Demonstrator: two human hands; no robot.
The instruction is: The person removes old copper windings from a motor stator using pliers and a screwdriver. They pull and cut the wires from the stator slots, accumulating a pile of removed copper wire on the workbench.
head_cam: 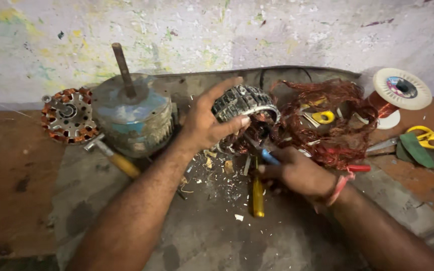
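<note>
**Head view: two hands working on a motor stator amid copper wire**

Head camera is looking down onto a grey, stained work mat (202, 236) lying against a paint-flecked wall. The left hand (209, 123) is resting on a round, slotted stator (244, 108), palm against its near side, with the forefinger stretching straight over the top and the thumb pressing the rim; the fingers are spreading fairly wide around the part rather than closing on it. The stator is sitting tilted on the mat, just left of a loose tangle of copper wire (335, 125) that is touching it.

The right hand (297, 173) is lying low beside the stator's lower edge, fingers curling narrowly around a blue-handled tool (269, 158) whose tip is pointing up into the windings; the tip itself is hidden among the wire. A red thread is circling that wrist. A yellow-handled screwdriver (258, 195) is lying on the mat just under this hand, among scraps of insulation.

Further left, a capped motor housing (134, 118) with an upright shaft is standing near a second wound stator (69, 115), and a hammer (114, 155) is leaning against the housing. On the right, a spool of copper wire (398, 93) and yellow-handled scissors (423, 138) are lying well apart from the hands.
</note>
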